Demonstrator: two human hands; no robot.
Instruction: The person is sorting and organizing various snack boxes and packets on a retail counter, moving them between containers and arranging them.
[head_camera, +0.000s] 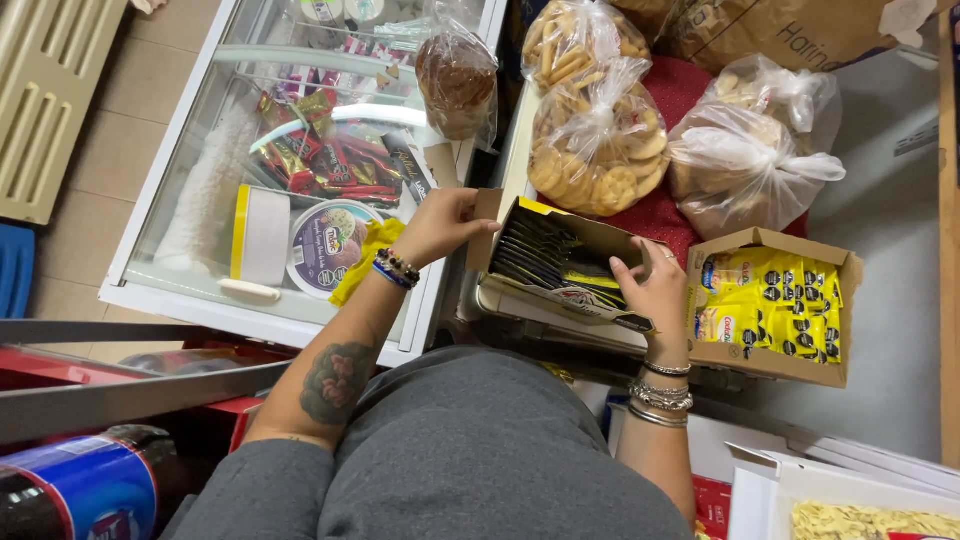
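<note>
An open cardboard box (590, 240) of dark flat packets (535, 250) stands tilted on the edge of a red-covered counter. My left hand (445, 222) grips the box's left flap and end. My right hand (652, 290) rests on the box's right front edge, fingers curled over the packets there. Both wrists wear bracelets. Right of that box sits a second open carton (770, 368) filled with yellow packets (770, 305).
A glass-topped chest freezer (180, 290) with ice cream tubs and wrapped bars lies at left. Clear bags of round crackers (600, 150) and bread (745, 165) sit behind the boxes. A bagged brown loaf (457, 80) rests on the freezer. A large soda bottle (85, 485) is at bottom left.
</note>
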